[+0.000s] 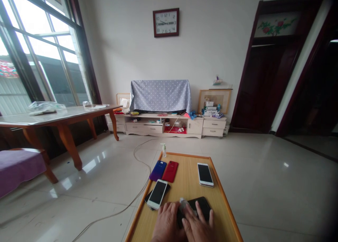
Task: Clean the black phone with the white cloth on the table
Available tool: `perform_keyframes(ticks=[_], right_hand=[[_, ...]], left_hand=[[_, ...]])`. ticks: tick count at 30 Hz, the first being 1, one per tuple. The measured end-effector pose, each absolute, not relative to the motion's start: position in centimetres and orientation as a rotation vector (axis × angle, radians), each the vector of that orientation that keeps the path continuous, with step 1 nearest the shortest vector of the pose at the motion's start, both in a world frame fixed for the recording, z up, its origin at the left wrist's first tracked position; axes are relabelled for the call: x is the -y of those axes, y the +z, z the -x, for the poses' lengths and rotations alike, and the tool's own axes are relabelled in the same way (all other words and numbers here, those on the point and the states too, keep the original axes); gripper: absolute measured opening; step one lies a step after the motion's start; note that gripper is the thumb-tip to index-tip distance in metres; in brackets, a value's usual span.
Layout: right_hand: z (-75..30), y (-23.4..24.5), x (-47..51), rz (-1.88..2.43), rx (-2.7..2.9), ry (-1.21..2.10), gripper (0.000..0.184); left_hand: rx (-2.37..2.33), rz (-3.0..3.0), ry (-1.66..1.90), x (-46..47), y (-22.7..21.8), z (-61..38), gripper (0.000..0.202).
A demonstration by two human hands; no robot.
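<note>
My left hand (166,224) and my right hand (198,226) lie together on a black smartphone (202,207) near the front of a low wooden table (186,184). A small, pale, crumpled piece of wipe or plastic (184,204) sits between my hands, and I cannot tell which hand has it. Farther along the tabletop are a blue-purple phone (157,170), a red phone (169,171) and a white-framed phone (205,174). Another white-framed phone (157,194) lies on a dark phone (166,186).
A pump bottle of hand gel (164,150) stands just past the table's far edge. A pale cable (137,157) runs across the tile floor on the left. Beyond are a long table (58,115), a purple-covered bench (19,168) and a cream cabinet (163,126).
</note>
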State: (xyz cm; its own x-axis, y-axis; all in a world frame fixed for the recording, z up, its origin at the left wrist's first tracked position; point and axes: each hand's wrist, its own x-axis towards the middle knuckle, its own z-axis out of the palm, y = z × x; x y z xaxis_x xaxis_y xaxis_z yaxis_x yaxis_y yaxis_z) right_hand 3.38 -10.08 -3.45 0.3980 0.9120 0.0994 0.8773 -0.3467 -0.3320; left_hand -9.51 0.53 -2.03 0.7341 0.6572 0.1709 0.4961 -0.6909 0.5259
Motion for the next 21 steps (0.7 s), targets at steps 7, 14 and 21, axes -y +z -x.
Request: perform_keyframes(ticks=[7, 14, 21], right_hand=[[-7.1, -4.3, 11.0, 2.258, 1.393, 0.014, 0.043], [-6.5, -1.9, 11.7, 2.047, 1.118, 0.176, 0.041], [-5.7, -1.2, 9.2, 2.149, 1.238, -0.062, 0.032]], left_hand=[[-0.822, -2.462, 0.561, -0.7, -3.1, 9.6, 0.060], [-0.842, -2.438, 0.564, -0.3, -2.3, 9.8, 0.076], [-0.764, -2.512, 0.463, -0.8, -1.8, 9.8, 0.064]])
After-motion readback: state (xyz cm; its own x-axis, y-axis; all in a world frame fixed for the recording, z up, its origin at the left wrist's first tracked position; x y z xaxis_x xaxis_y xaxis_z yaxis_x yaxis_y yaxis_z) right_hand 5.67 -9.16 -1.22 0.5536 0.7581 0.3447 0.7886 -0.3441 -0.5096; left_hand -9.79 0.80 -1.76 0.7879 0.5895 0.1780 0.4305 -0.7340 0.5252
